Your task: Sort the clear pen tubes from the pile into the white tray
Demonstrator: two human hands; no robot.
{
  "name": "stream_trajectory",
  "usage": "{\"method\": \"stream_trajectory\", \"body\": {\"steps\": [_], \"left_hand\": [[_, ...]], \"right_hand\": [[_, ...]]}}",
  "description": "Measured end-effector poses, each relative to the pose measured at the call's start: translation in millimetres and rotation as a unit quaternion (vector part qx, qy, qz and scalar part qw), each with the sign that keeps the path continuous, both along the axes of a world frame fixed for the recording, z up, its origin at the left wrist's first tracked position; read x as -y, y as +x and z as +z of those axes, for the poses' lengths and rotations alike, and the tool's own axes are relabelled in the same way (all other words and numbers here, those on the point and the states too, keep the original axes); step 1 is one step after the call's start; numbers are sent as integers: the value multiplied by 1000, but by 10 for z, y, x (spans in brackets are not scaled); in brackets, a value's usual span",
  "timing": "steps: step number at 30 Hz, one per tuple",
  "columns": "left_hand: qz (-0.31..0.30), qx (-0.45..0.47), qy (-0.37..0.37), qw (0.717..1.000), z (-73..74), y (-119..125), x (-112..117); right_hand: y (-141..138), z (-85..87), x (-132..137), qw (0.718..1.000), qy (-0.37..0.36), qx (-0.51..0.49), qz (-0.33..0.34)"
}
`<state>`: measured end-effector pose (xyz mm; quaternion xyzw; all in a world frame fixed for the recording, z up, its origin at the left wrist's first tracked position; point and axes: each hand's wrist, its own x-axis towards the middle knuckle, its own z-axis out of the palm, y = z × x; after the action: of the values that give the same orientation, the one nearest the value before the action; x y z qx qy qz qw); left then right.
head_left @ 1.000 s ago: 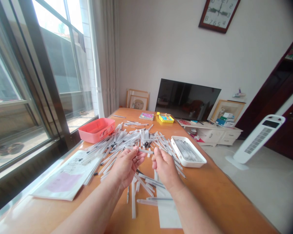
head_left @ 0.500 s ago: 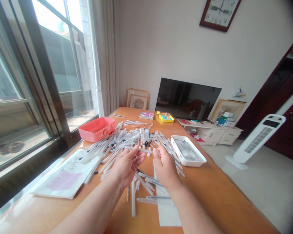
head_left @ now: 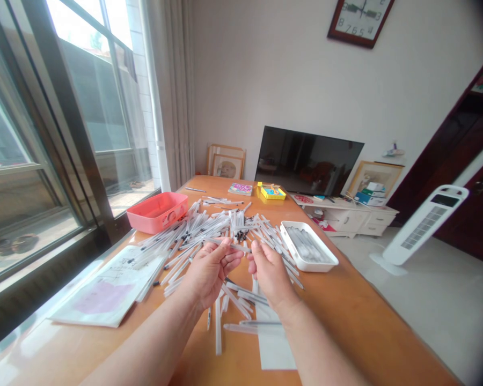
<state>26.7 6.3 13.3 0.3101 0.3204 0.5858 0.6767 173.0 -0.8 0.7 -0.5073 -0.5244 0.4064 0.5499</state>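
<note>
My left hand pinches a clear pen between thumb and forefinger, its length lying nearly level above the table. Thumb and fingers of my right hand are closed at the pen's right end; what exactly lies inside that pinch is hidden. Beneath and beyond both hands spreads a heap of clear pen barrels, with black caps among them. Several more barrels lie under my wrists, partly on a white sheet of paper.
A red plastic basket stands left of the heap, a white tray of pens to its right. A paper booklet lies at the left. Farther back are a small book and a yellow box on the wooden table.
My hands remain at the pen, with the right fingers shifted slightly at its end. The whole view has moved a little; the things on the table stay put.
</note>
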Motion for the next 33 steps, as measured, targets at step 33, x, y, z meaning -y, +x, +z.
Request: {"method": "stream_trajectory", "body": {"steps": [33], "left_hand": [[6,41,-41,998,-30,-91,-68]], "right_hand": [[128,111,92,965,165,203,13]]}}
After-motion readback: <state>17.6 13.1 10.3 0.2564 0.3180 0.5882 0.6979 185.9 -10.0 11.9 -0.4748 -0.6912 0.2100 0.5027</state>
